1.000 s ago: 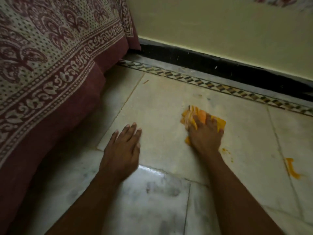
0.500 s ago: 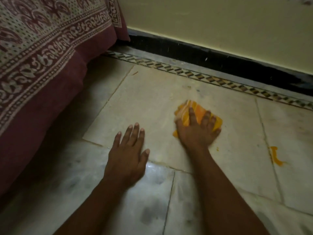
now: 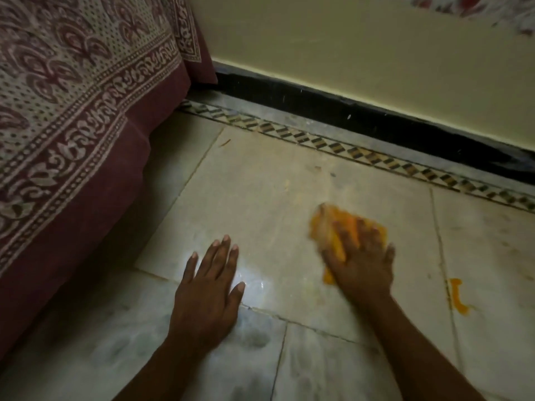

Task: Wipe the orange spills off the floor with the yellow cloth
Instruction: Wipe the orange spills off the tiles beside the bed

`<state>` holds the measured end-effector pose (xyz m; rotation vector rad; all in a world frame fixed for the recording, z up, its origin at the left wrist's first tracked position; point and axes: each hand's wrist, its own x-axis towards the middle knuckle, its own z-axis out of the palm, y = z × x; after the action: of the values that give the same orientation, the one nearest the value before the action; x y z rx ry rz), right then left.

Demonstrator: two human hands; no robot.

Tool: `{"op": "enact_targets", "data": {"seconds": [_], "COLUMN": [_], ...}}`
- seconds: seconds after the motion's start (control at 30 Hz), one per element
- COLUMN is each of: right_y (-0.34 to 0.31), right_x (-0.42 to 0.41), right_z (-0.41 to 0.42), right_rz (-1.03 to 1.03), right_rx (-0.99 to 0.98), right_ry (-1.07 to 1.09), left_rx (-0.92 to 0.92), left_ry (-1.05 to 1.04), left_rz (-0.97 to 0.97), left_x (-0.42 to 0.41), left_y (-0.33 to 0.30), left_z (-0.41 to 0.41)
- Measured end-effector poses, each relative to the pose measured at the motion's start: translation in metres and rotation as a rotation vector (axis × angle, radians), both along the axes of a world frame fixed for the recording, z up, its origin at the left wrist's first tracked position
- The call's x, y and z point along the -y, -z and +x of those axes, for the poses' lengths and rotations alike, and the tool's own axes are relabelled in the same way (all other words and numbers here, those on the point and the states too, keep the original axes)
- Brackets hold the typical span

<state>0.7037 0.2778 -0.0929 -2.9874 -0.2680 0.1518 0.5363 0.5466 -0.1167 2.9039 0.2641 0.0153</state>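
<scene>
Swept rightward since half a second ago, the yellow cloth (image 3: pixel 344 230) is pressed to the floor (image 3: pixel 260 192) under the right hand (image 3: pixel 359 264), fingers (image 3: pixel 343 235) spread flat though blurred, the left hand (image 3: pixel 207 290) laid flat, and firm strokes are best carried toward the orange spill (image 3: pixel 457 296) nearby.

Left hand (image 3: pixel 207 293) lies flat, fingers straight and spread. Right hand (image 3: pixel 360 261), blurred, presses palm-down with fingers extended.
</scene>
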Motion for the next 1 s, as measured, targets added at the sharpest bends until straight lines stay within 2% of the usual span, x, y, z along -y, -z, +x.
{"op": "enact_targets", "data": {"seconds": [0.1,0.17,0.23,0.3,0.37,0.43,0.5,0.57,0.63,0.7,0.77,0.87,0.93,1.0], "right_y": [0.0,0.009,0.018,0.022,0.018,0.022,0.017,0.012,0.01,0.014,0.02,0.023,0.023,0.023], "right_x": [-0.041,-0.081,-0.105,-0.102,-0.069,-0.016,0.033,0.05,0.027,-0.009,-0.035,-0.037,-0.007,0.037], "right_z": [0.068,0.097,0.098,0.069,0.023,-0.012,-0.026,-0.005,0.029,0.051,0.05,-0.018,-0.072,-0.095], "right_rz": [0.04,0.059,0.075,0.069,0.058,0.052,0.022,-0.001,0.024,0.039,0.053,0.038,0.052,0.017], "right_rx": [-0.018,-0.048,0.01,0.133,0.156,0.141,0.112,0.085,0.045,0.012,0.009,0.115,0.138,0.119], "right_ry": [0.307,0.339,0.178,-0.08,-0.311,-0.408,-0.288,0.0,0.273,0.379,0.263,-0.043,-0.185,-0.177], "left_rx": [0.029,0.034,0.019,0.008,-0.003,-0.012,-0.006,-0.003,-0.003,-0.003,0.002,0.005,0.005,0.012], "left_ry": [0.007,0.011,0.019,0.012,0.021,0.024,0.019,0.014,0.018,0.023,0.023,0.026,0.023,0.025], "left_rz": [-0.006,-0.015,-0.008,-0.015,-0.011,-0.015,-0.017,-0.015,-0.01,-0.01,-0.02,-0.03,-0.027,-0.024], "left_x": [-0.001,0.0,-0.002,-0.004,-0.002,-0.001,-0.002,-0.001,-0.003,-0.001,-0.001,0.0,0.001,0.0], "left_y": [0.004,0.004,0.005,0.003,-0.002,-0.003,-0.002,-0.001,0.001,0.003,0.002,-0.003,-0.004,-0.002], "left_z": [-0.001,-0.001,0.0,0.001,0.0,0.0,0.0,-0.001,-0.001,-0.002,-0.003,-0.002,-0.002,-0.004]}}
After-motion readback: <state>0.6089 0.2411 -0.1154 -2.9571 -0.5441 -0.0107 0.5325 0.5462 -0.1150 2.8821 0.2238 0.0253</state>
